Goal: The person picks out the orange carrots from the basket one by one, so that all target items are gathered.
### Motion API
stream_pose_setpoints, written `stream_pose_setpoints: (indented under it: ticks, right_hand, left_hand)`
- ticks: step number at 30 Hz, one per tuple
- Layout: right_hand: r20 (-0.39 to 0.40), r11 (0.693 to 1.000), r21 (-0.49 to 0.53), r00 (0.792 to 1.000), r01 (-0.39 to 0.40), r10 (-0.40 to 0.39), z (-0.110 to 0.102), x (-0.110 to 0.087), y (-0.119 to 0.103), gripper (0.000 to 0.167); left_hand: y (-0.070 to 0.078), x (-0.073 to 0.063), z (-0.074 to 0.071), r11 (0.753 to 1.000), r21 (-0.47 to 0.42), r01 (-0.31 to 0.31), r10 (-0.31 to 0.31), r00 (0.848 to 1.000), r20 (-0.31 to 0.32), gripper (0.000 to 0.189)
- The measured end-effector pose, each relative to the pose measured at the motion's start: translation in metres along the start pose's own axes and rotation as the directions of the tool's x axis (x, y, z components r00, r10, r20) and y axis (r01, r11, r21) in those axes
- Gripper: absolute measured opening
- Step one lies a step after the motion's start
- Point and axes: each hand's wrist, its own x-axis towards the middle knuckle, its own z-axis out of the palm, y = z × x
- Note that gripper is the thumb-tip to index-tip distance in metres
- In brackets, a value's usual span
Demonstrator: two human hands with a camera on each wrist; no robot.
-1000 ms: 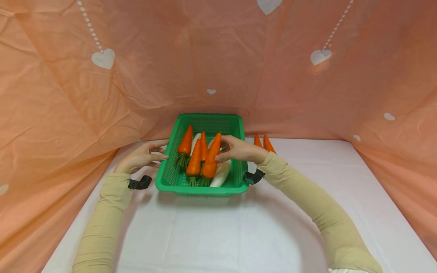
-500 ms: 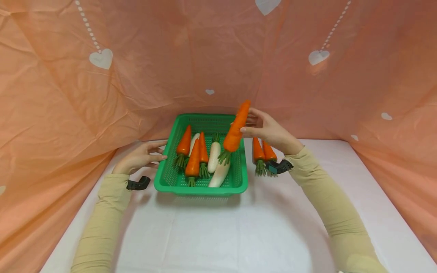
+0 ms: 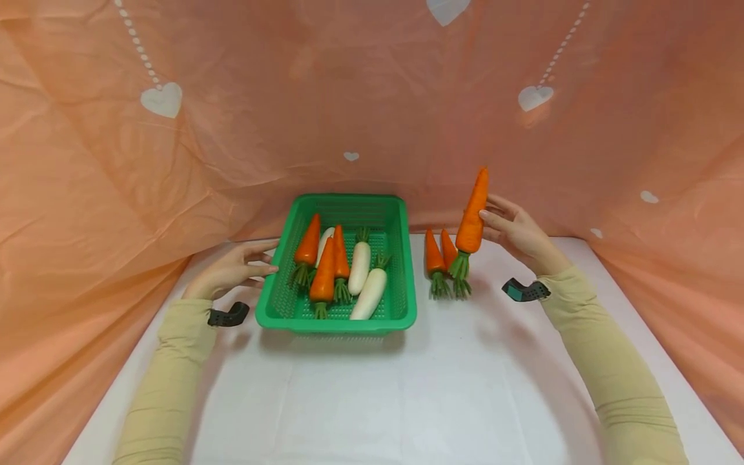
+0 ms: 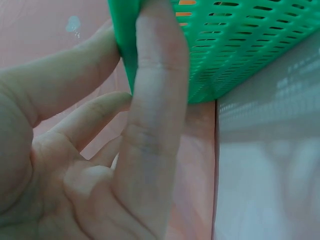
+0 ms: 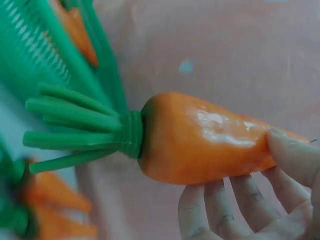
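Observation:
My right hand (image 3: 520, 236) holds a carrot (image 3: 472, 216) above the table, right of the green basket (image 3: 264, 307). Its thumb and fingers pinch the tapered end; the green stems (image 5: 75, 132) hang down in the head view and point left in the right wrist view. My left hand (image 3: 232, 268) rests its fairly straight fingers against the basket's left rim (image 4: 127, 55). In the basket lie several carrots (image 3: 323, 274) and white radishes, one (image 3: 360, 265) in the middle and another (image 3: 372, 294) at the front right; a third (image 3: 325, 242) is partly hidden by carrots.
Two carrots (image 3: 433, 255) lie side by side on the white table (image 3: 349, 400), just right of the basket, the right one partly covered by the held carrot. An orange-pink sheet (image 3: 360, 97) hangs behind and along both sides of the table.
My right hand has lifted the carrot out of the basket and carried it right, past its rim. The left hand has stayed at the basket; the view has shifted slightly.

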Motion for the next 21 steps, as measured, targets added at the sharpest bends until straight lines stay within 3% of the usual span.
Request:
stream_pose_setpoints:
  ticks: [5,9,14,21]
  right_hand:
    - [-0.111,0.996,-0.016,0.990,-0.089,0.087,-0.023,-0.008,0.014,0.064]
    - [-0.157,0.988,-0.055,0.978,-0.147,0.137,-0.036,-0.012,0.023,0.057]
    - [-0.161,0.969,-0.117,0.967,-0.218,0.198,-0.050,-0.012,0.034,0.059]
    - [-0.109,0.928,-0.211,0.951,-0.306,0.289,-0.061,-0.008,0.052,0.067]
  left_hand:
    - [0.000,-0.004,-0.002,1.000,0.013,-0.001,0.001,1.000,-0.004,0.072]
    - [0.000,-0.005,-0.003,1.000,0.005,0.004,-0.004,1.000,-0.003,0.072]
    - [0.000,-0.003,-0.003,1.000,-0.016,-0.003,0.003,1.000,0.002,0.071]
    - [-0.001,0.000,-0.001,1.000,-0.005,-0.008,0.008,1.000,0.005,0.071]
